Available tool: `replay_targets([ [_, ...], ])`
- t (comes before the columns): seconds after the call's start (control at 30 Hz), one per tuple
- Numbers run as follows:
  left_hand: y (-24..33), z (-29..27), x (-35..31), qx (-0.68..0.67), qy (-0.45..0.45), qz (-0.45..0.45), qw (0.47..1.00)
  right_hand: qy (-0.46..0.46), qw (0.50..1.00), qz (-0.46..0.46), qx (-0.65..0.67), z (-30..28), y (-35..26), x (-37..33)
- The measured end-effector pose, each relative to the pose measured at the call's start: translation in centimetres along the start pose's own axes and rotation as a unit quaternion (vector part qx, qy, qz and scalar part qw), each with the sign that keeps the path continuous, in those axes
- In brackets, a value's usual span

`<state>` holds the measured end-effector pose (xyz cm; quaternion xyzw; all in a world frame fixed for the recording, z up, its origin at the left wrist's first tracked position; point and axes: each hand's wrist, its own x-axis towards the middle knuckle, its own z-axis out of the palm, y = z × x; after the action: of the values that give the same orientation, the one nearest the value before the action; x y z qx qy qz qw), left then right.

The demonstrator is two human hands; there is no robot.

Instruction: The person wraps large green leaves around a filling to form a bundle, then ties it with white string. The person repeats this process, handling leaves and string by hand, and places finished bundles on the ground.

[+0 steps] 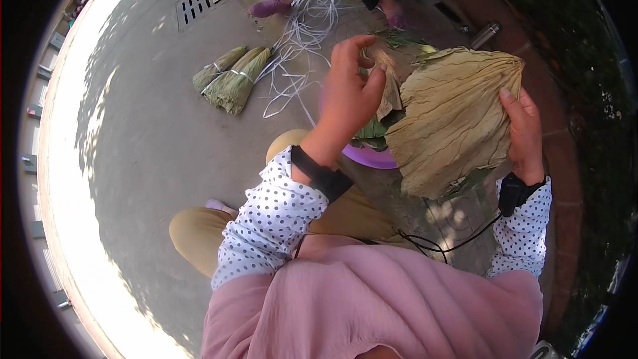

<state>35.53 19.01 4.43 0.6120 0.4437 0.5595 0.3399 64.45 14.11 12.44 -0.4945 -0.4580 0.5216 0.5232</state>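
A large dried leaf, tan and fan-shaped with raised veins, hangs from my right hand. The thumb and fingers of that hand are closed on its right edge. To its left my left hand is raised with bent fingers, the thumb apart from them, and nothing shows in it. Behind the left hand, more dried and greenish leaves lie in a purple basin, largely hidden by the hand and the big leaf.
Two leaf bundles tied with white strips lie on the pavement at left. A tangle of white plastic strips spreads beside them. Another person's purple shoe is beyond. A metal flask lies far right; a black cable crosses near my right wrist.
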Motion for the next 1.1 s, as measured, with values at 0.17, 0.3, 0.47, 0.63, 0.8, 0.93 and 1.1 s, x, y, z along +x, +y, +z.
replay_targets([
  [0.17, -7.6, 6.8, -1.3, 0.226, -0.168, 0.088, 0.955, 0.116, 0.993, -0.008, 0.019, -7.0, 0.4, -0.6],
  [0.3, -9.1, 11.6, -1.6, 0.327, -0.247, 0.049, 0.911, 0.188, 0.982, 0.001, 0.008, -5.7, 1.4, -0.6],
  [0.47, -13.7, 11.4, -0.7, 0.411, -0.265, 0.051, 0.871, 0.153, 0.986, 0.051, 0.048, -4.7, 2.2, -0.8],
  [0.63, -14.2, 11.7, 0.2, 0.471, -0.264, 0.105, 0.835, 0.174, 0.982, 0.068, 0.021, -5.4, 3.3, -1.2],
  [0.8, -11.8, 10.8, 1.5, 0.463, -0.272, 0.062, 0.841, 0.192, 0.979, 0.062, 0.027, -6.1, 3.9, -0.4],
  [0.93, -11.5, 9.8, 1.8, 0.430, -0.217, 0.046, 0.875, 0.191, 0.980, 0.042, 0.031, -5.1, 3.7, 0.5],
  [1.1, -11.9, 9.1, 1.4, 0.375, -0.122, 0.027, 0.918, 0.196, 0.980, 0.003, 0.022, -3.3, 2.9, 1.5],
])
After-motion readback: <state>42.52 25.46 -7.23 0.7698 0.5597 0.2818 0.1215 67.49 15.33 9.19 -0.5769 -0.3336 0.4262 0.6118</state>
